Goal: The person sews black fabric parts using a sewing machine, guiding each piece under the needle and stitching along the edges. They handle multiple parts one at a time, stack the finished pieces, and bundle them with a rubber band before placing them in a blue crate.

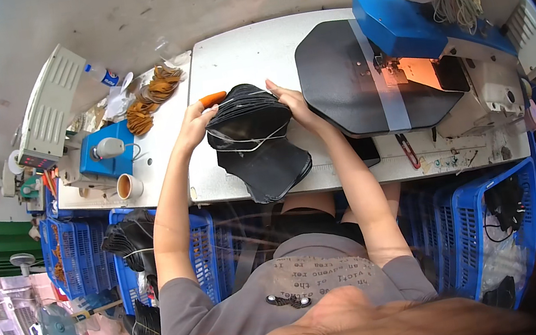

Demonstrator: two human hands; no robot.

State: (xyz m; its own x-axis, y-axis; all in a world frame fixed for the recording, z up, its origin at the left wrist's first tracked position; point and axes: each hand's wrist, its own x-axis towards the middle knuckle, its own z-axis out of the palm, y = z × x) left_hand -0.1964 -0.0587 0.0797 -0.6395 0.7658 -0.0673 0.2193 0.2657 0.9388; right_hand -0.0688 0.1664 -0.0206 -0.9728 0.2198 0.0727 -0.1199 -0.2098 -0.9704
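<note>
Both hands — left (194,126), right (293,105) — clasp the black stack (246,112) by its sides; the loose tie (244,147) could slip — pieces would fan out across the table (232,56).

A long white worktable (245,54) carries a stack of black cut pieces (254,138) near its front edge, tied round with thin cord. To the right sits a sewing machine (472,63) on a black plate (345,81), with red snips (408,151) close by. At the left end lie tan rubber bands (151,95), a paper cup (129,185) and a blue box (105,156).
</note>
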